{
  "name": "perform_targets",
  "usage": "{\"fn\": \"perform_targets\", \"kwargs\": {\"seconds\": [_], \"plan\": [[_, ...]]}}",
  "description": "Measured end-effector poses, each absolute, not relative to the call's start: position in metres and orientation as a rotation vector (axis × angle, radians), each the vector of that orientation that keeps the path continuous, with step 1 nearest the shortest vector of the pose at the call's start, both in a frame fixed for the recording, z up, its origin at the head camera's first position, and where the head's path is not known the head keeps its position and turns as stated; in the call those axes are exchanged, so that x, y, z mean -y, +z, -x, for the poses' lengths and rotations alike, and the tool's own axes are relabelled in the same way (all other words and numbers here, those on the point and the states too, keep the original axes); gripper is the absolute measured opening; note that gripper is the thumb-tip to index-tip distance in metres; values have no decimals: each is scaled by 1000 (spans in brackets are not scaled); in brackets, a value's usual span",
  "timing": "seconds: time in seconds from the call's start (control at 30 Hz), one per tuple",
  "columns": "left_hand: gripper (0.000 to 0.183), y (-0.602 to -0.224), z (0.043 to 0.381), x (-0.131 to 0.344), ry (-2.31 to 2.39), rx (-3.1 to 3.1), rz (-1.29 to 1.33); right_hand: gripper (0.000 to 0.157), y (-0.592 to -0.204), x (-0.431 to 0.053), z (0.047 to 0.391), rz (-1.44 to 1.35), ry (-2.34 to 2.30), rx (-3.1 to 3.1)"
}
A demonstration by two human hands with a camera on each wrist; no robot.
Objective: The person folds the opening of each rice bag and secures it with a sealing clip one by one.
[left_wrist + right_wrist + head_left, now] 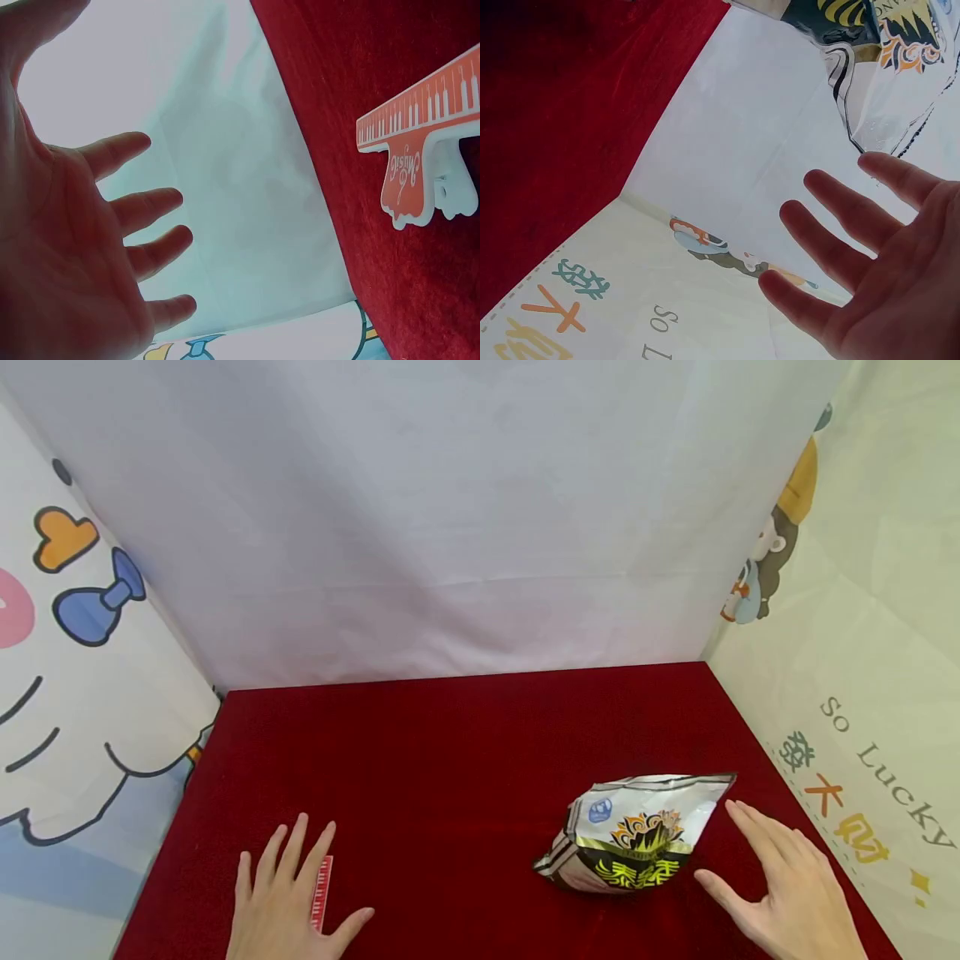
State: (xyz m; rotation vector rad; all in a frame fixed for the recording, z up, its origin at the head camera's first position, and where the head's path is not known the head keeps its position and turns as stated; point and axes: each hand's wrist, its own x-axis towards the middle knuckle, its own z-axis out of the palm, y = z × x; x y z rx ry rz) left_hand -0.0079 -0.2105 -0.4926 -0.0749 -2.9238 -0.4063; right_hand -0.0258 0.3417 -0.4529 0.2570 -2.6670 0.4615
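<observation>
A shiny white, gold and black snack bag (637, 831) with yellow lettering stands on the red cloth, right of the middle. My right hand (797, 889) is just to its right, fingers spread and holding nothing. In the right wrist view, the fingertips of that hand (907, 262) reach near a corner of the bag (904, 52). My left hand (281, 902) spreads its fingers at the front left, holding nothing. Partly hidden by it is a red and white clip (322, 889). The left wrist view shows this clip (409, 180) with piano keys and the word "Music" printed on it.
Dark red cloth (420, 777) covers the table. A plain white sheet (465, 527) hangs behind it. Printed cloth walls stand at both sides: a cartoon figure on the left one (90, 710), lettering on the right one (885, 693), close to the right hand.
</observation>
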Motion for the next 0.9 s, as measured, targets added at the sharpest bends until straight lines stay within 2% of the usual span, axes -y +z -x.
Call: {"fn": "perform_targets", "kwargs": {"seconds": [0.67,0.9], "plan": [[108,-495,11,204,-496,2817,73,98,-443,-335,28,-200,492,2677],[101,-498,13,204,-528,2700,116,98,-442,-335,30,-250,481,2612]]}}
